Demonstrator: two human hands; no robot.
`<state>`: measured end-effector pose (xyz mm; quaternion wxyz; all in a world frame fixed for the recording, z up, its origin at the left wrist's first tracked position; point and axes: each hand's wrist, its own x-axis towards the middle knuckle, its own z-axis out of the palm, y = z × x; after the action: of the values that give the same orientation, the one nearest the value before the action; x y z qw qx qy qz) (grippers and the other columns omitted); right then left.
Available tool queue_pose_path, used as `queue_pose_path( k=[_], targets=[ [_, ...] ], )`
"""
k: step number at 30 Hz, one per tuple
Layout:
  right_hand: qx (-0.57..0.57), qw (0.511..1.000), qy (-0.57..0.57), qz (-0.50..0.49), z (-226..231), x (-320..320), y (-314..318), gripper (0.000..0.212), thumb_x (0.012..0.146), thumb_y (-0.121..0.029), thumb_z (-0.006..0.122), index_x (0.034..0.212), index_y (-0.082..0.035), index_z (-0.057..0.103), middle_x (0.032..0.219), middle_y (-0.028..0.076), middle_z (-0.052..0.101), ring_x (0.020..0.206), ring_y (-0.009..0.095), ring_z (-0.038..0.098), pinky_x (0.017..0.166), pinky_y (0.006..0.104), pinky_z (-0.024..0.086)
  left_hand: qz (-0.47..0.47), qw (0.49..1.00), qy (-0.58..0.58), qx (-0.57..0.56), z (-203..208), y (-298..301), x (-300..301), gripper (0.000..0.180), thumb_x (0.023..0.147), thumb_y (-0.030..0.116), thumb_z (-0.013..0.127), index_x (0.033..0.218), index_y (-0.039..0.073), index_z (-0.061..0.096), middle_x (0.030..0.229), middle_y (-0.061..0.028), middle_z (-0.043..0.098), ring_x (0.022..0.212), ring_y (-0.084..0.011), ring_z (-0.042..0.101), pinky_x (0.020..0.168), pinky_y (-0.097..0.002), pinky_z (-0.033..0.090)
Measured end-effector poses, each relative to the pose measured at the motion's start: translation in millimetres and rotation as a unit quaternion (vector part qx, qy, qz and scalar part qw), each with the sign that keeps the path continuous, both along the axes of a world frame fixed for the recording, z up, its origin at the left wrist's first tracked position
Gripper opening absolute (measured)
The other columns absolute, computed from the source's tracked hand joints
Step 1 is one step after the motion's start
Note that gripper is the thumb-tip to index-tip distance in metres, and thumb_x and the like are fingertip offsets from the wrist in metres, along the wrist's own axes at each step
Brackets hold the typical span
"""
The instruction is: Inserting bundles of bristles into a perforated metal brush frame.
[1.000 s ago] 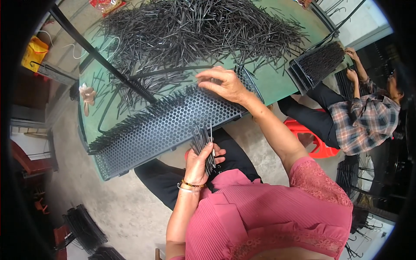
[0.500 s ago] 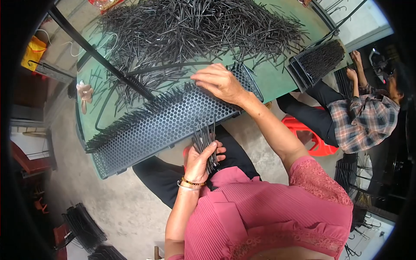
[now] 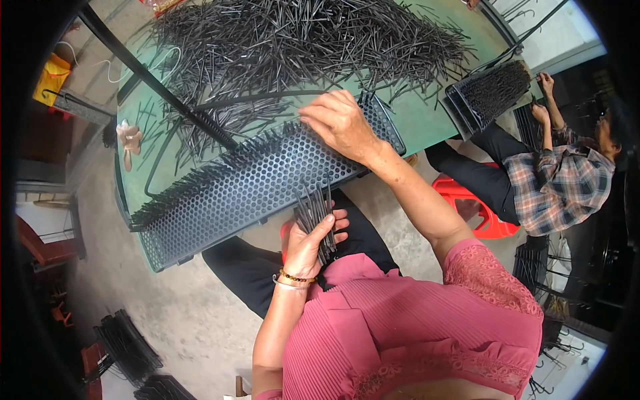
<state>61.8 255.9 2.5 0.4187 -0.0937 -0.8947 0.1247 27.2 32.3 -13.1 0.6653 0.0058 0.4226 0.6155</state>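
Observation:
A bundle of thin, dark sticks [image 3: 313,215] points up out of my left hand [image 3: 308,251], whose fingers and thumb close round its lower part. In front of me lies a long, grey tray full of round holes [image 3: 257,193], set slantwise at the table's near edge. Rows of short dark sticks [image 3: 200,189] stand in the holes along its far side. My right hand [image 3: 341,125] is over the tray's right part, at the end of these rows. Its fingers are pinched together, and whatever is between the fingertips is too small or hidden to make out.
A large heap of loose dark sticks [image 3: 313,43] covers the back of the green table [image 3: 427,127]. A black bar [image 3: 143,73] slants over the tray's left half. At the right, another person [image 3: 560,167] sits by a second filled tray [image 3: 490,97].
My right hand has shifted very slightly, staying at the end of the rows. My left hand still holds the bundle in nearly the same place.

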Motion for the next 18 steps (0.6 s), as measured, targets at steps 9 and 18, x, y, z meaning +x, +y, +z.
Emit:
queue_pose_path(
  k=[9, 18],
  targets=[
    [-0.027, 0.999, -0.022, -0.026, 2.3, -0.6, -8.6, 0.015, 0.076, -0.007, 0.067, 0.09, -0.003, 0.066, 0.082, 0.006, 0.06, 0.077, 0.023, 0.055, 0.074, 0.0337, 0.039, 0.036, 0.999, 0.005, 0.0, 0.4, 2.4, 2.0, 0.025, 0.089, 0.008, 0.059, 0.112, 0.001, 0.054, 0.101, -0.0135, 0.063, 0.085, -0.0185, 0.063, 0.068, -0.0291, 0.056],
    [-0.021, 0.997, -0.077, 0.02, 2.9, -1.0, -2.9, 0.025, 0.076, -0.002, 0.061, 0.101, -0.003, 0.064, 0.091, 0.008, 0.058, 0.087, 0.026, 0.054, 0.081, 0.037, 0.04, 0.068, 0.997, -0.013, -0.026, 3.0, 3.7, 2.6, 0.023, 0.089, 0.011, 0.058, 0.108, -0.001, 0.055, 0.102, -0.0151, 0.063, 0.084, -0.0196, 0.064, 0.069, -0.0308, 0.057]
  ],
)
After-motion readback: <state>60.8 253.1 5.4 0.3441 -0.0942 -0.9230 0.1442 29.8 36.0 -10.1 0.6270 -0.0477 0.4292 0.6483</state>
